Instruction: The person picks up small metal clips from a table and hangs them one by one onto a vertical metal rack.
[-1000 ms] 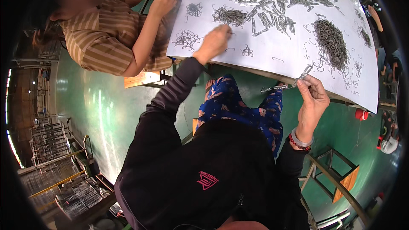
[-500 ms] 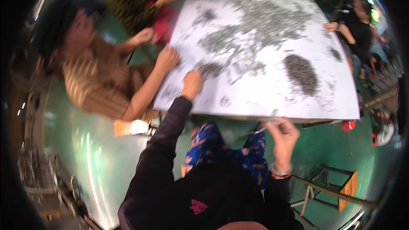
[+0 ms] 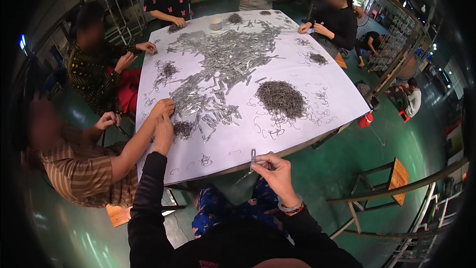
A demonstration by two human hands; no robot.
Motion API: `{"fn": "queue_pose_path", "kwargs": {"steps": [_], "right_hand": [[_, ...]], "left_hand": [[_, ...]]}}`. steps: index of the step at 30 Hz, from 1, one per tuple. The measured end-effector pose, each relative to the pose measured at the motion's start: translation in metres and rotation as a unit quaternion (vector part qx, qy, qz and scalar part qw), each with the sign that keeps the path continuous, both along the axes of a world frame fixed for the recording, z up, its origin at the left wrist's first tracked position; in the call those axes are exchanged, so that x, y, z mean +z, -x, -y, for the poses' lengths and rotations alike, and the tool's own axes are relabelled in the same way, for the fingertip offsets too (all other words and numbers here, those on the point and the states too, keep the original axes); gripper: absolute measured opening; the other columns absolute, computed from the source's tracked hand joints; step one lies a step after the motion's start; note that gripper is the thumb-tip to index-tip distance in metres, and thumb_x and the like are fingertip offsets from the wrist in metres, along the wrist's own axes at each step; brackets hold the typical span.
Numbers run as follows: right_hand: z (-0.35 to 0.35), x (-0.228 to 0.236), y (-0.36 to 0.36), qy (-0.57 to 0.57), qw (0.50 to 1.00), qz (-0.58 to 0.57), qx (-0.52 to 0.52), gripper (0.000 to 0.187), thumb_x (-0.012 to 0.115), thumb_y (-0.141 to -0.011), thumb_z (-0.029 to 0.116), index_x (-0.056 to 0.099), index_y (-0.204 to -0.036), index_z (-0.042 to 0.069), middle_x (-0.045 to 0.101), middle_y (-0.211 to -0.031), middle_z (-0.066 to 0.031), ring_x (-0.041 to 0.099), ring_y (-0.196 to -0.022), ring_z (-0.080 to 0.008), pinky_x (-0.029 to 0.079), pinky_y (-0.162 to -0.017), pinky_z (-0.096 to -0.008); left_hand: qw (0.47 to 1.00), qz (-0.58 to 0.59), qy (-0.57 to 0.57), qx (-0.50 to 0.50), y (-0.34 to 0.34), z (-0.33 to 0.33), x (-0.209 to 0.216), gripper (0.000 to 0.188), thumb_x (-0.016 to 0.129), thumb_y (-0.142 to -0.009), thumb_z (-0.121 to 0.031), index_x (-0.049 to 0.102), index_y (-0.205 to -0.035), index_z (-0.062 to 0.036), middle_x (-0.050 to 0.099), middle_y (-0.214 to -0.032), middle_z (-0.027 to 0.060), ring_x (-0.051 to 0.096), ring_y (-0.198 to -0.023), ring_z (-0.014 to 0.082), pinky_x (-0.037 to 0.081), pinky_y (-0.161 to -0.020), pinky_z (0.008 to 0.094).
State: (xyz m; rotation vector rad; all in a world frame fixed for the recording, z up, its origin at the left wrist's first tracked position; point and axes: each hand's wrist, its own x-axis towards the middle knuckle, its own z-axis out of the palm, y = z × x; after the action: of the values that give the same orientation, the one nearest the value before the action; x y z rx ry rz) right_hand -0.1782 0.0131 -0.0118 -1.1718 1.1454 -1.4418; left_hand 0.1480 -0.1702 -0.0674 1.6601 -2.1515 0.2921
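Note:
My right hand (image 3: 273, 171) is closed in a pinch just off the table's front edge. Between thumb and fingers it grips a slotted metal strip (image 3: 253, 156), which stands upright; a thin shiny piece sticks out below the hand. My left hand (image 3: 162, 136) reaches to the table's left side, beside a small pile of bent wire hooks (image 3: 183, 130). Its fingertips are partly hidden beside a co-worker's hand (image 3: 163, 107), so I cannot tell whether they hold anything. Loose metal strips (image 3: 191, 100) lie just past the two hands.
The white-covered table (image 3: 317, 131) carries a wide heap of metal strips (image 3: 233, 52) and a large mound of wire hooks (image 3: 281, 99). A round tub (image 3: 216, 24) stands at the far side. Several co-workers sit around; a wooden-topped stool (image 3: 398, 181) is at my right.
The view has turned and sharpened, with more of the far side showing. The co-worker's hand has come closer to my left hand. My right hand still holds its metal strip near the edge.

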Motion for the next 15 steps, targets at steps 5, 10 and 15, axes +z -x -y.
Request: {"fn": "queue_pose_path", "kwargs": {"steps": [5, 10, 15], "right_hand": [[-0.001, -0.002, -0.008, 0.016, 1.000, -0.017, -0.001, 0.018, 0.072, -0.073, 0.000, 0.066, -0.090, 0.001, 0.062, -0.074, -0.0007, 0.049, -0.065, -0.0038, 0.040, -0.061, -0.0188], [-0.013, 0.012, -0.009, 0.014, 0.999, -0.035, -0.029, 0.014, 0.071, -0.073, -0.003, 0.065, -0.085, -0.002, 0.062, -0.074, -0.0011, 0.052, -0.064, -0.0039, 0.044, -0.060, -0.0183], [-0.017, 0.007, -0.010, -0.035, 0.997, -0.065, -0.031, 0.017, 0.072, -0.073, -0.002, 0.065, -0.088, -0.004, 0.063, -0.076, -0.0018, 0.050, -0.067, -0.0039, 0.044, -0.061, -0.0185]], "left_hand": [[0.999, -0.034, -0.009, 0.006, -0.014, 0.016, 0.014, 0.019, 0.048, -0.076, 0.003, 0.044, -0.094, 0.0066, 0.053, -0.092, 0.0270, 0.053, -0.087, 0.0393, 0.044, -0.078, 0.0443], [0.994, -0.105, 0.007, 0.028, -0.012, 0.026, 0.000, 0.015, 0.052, -0.078, -0.006, 0.048, -0.085, 0.0056, 0.058, -0.076, 0.0273, 0.059, -0.072, 0.0417, 0.048, -0.064, 0.0474], [0.992, -0.126, 0.009, 0.015, -0.004, 0.016, 0.000, 0.015, 0.055, -0.080, -0.012, 0.055, -0.082, 0.0026, 0.060, -0.074, 0.0242, 0.059, -0.072, 0.0409, 0.047, -0.064, 0.0476]]}}
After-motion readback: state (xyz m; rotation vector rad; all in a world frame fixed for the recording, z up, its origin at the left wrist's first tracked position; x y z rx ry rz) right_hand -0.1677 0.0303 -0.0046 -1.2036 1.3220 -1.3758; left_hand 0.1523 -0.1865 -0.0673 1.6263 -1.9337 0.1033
